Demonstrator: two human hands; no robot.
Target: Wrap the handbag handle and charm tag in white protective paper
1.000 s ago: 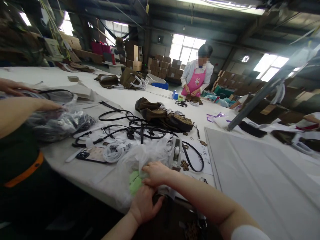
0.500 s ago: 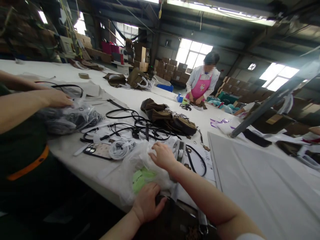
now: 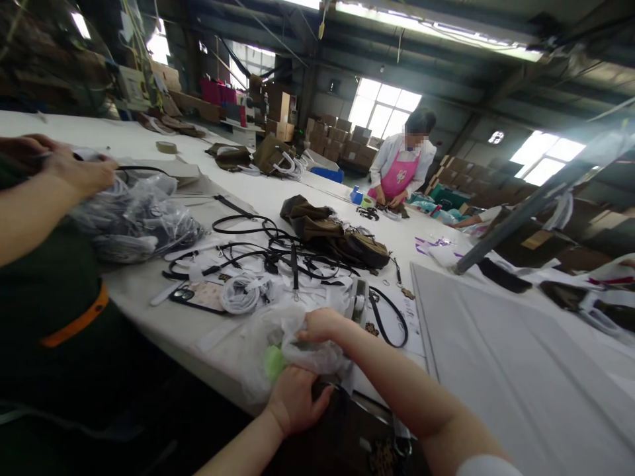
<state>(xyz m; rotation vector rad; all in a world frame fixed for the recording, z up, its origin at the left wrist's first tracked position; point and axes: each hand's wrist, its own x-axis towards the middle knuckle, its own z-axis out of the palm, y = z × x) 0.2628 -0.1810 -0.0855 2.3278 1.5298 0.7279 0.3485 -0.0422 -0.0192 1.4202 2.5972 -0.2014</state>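
Note:
A thin translucent white plastic bag [image 3: 258,330] lies crumpled at the table's near edge, with something light green [image 3: 274,361] showing through it. My left hand [image 3: 296,398] closes on the near side of this bag, its thumb sticking out to the right. From the right my right hand [image 3: 322,326] reaches down into the bag's folds; its fingertips are hidden there. Below both hands, a dark brown item [image 3: 342,439] with a metal clasp hangs in shadow by the edge. A coil of white cord [image 3: 243,294] and a phone in a patterned case [image 3: 203,295] lie just beyond.
Black straps [image 3: 238,225] and a brown bag [image 3: 337,235] cover the middle of the white table. Grey board [image 3: 496,344] lies right, beneath a slanted metal post [image 3: 501,228]. At left a co-worker's hand [image 3: 82,172] is above clear-wrapped items [image 3: 143,218]; another person [image 3: 404,165] works opposite.
My right hand has lowered into the plastic bag, covering more of the green. My left hand stays nearly in place. The co-worker's hand at left has moved up and left.

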